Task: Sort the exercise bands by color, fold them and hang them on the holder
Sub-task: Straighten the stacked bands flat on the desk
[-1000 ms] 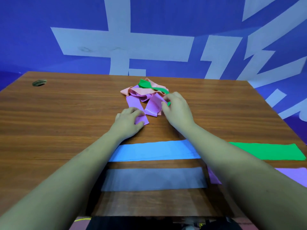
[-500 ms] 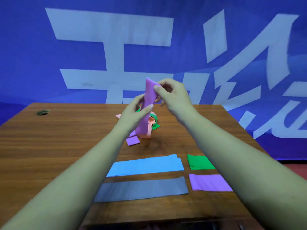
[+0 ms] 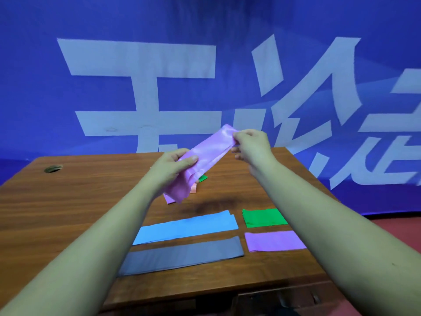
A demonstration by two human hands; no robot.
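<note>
Seen through the head camera I am monitoring remotely, both hands are holding a lilac band (image 3: 205,153) in the air above the wooden tabletop (image 3: 79,201). The left hand (image 3: 173,165) is gripping the band's lower half, thumb lying across the top and fingers curled underneath, while the right hand (image 3: 250,144) is pinching the upper end between thumb and fingertips. The band is slanting up from lower left to upper right, its loose lower end hanging over a small heap of leftover bands, of which a green scrap (image 3: 202,178), a peach piece (image 3: 193,190) and a purple end (image 3: 169,199) are showing. Nearer to me, a blue band (image 3: 186,226) and a grey band (image 3: 182,254) are lying flat and side by side, and just to their right a folded green band (image 3: 264,217) is sitting beside a folded purple band (image 3: 273,240). A round cable hole (image 3: 53,168) is showing at the far left corner, and a blue banner (image 3: 205,65) with large pale characters is hanging behind.
</note>
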